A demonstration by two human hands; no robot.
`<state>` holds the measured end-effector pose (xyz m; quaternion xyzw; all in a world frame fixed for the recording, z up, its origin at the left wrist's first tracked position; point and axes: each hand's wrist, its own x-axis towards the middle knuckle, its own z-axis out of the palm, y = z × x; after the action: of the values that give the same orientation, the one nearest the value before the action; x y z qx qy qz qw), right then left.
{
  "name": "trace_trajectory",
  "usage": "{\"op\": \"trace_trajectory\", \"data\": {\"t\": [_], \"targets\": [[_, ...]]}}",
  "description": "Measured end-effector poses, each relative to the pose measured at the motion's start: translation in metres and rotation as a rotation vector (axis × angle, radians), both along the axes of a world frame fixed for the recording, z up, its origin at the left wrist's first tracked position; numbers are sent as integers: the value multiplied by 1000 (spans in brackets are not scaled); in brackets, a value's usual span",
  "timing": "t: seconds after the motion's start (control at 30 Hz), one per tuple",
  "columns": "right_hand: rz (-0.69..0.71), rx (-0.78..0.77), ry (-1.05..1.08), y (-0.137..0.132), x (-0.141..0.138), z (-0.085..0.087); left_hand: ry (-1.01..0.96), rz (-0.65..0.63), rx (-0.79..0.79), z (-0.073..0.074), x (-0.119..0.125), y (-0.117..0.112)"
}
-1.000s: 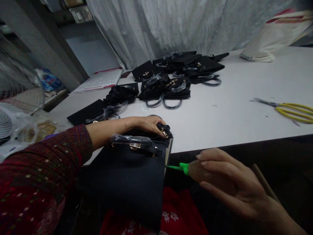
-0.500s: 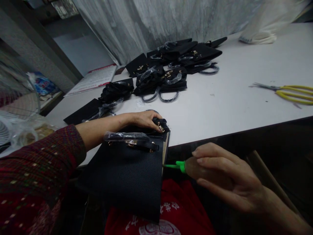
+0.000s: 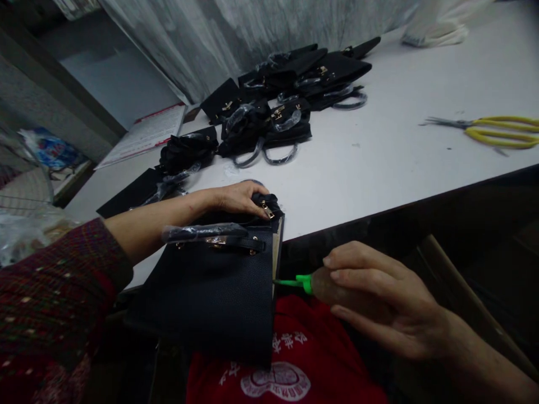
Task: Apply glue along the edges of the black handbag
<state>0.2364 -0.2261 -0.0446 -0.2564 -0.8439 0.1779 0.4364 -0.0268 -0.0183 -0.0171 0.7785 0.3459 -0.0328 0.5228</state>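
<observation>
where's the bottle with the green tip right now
In the head view, the bottle is right of centre, in the right hand, its green tip pointing left at the black bag's side edge.

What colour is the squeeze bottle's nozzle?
The nozzle is bright green, seen best in the head view.

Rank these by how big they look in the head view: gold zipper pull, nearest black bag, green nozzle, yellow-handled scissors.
1. Nearest black bag
2. Yellow-handled scissors
3. Green nozzle
4. Gold zipper pull
</observation>
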Motion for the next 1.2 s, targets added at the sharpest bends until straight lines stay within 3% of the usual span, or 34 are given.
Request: {"op": "trace_trajectory", "data": {"t": [0.23,0.37,0.6,0.73,0.93,1.03,1.2], "targets": [[-9,61,0,-3,-4,-2,31,43,48,12,-3,-6],[28,86,-32,1,-6,-5,68,80,78,31,-4,-12],[-11,183,-73,13,1,5,115,95,253,88,0,-26],[-57,230,-55,20,5,21,172,101,412,129,-5,-31],[-108,305,-76,31,10,38,189,177,502,188,6,-53],[-129,346,-77,37,11,40,157,153,549,195,12,-57],[-161,315,-74,47,13,29,29,31,679,171,10,-56]]}}
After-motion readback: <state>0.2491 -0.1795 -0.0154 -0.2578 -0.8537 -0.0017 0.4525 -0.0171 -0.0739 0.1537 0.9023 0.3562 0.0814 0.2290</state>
